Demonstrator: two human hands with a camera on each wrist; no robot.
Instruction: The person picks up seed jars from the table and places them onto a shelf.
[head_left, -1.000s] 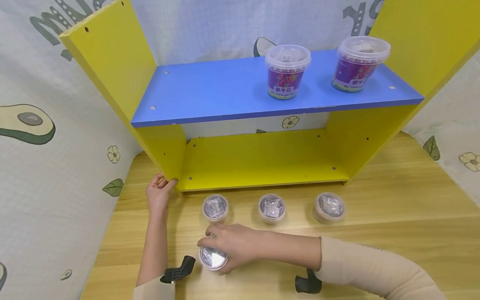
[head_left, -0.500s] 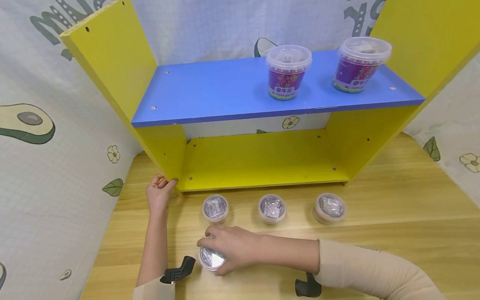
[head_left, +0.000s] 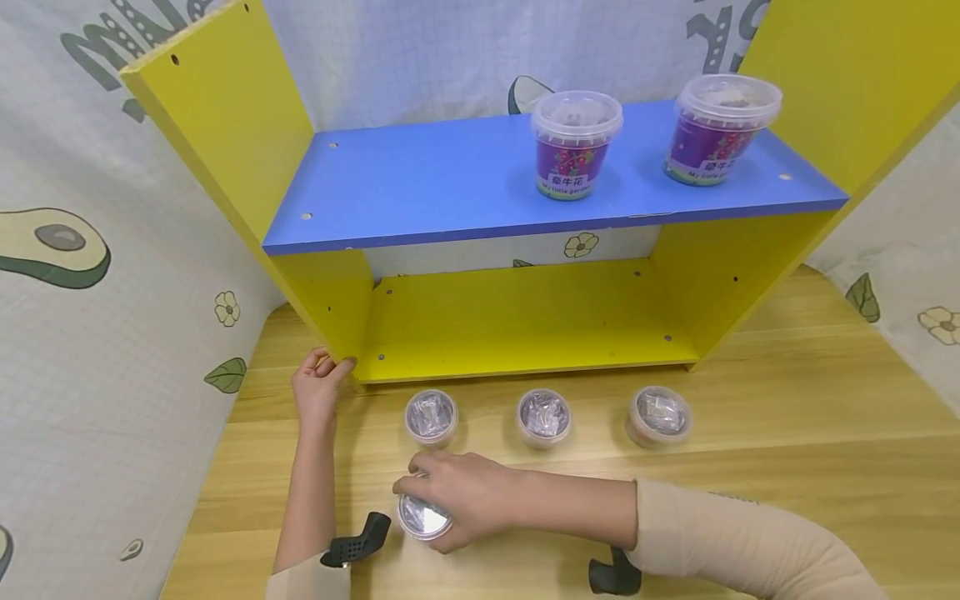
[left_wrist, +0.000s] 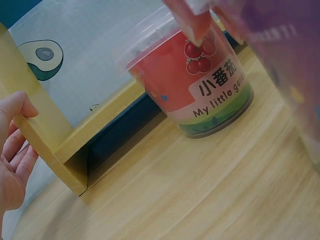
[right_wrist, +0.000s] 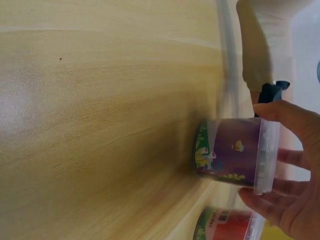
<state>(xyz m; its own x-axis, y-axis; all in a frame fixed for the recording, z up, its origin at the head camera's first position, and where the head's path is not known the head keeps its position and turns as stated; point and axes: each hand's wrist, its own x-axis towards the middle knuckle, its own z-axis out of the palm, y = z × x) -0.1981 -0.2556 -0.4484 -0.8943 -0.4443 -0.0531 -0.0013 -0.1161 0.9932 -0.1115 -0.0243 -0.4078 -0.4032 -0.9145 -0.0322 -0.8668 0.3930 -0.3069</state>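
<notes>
My left hand [head_left: 318,387] holds the front edge of the shelf's yellow left side panel [left_wrist: 55,157], low down near the table, with thumb and fingers on either side of it. My right hand [head_left: 468,496] grips a purple plastic cup [right_wrist: 235,150] around its clear lid, its thumb and fingers on opposite sides of the rim. In the head view the cup's top shows partly under that hand. Just beyond it stands a red cup [left_wrist: 175,85] with a tomato picture and a clear lid, closest to the shelf's left front corner.
Two more lidded cups [head_left: 543,417] [head_left: 660,414] stand in a row before the shelf. On the blue upper board [head_left: 420,183] are two purple cups [head_left: 573,146] [head_left: 720,129]. The yellow lower board [head_left: 517,317] lies below. A white patterned cloth [head_left: 135,350] hangs around the wooden table [head_left: 787,417].
My right hand and the purple cup have shifted very slightly left. The left hand keeps its hold on the panel, and the other cups stay where they were.
</notes>
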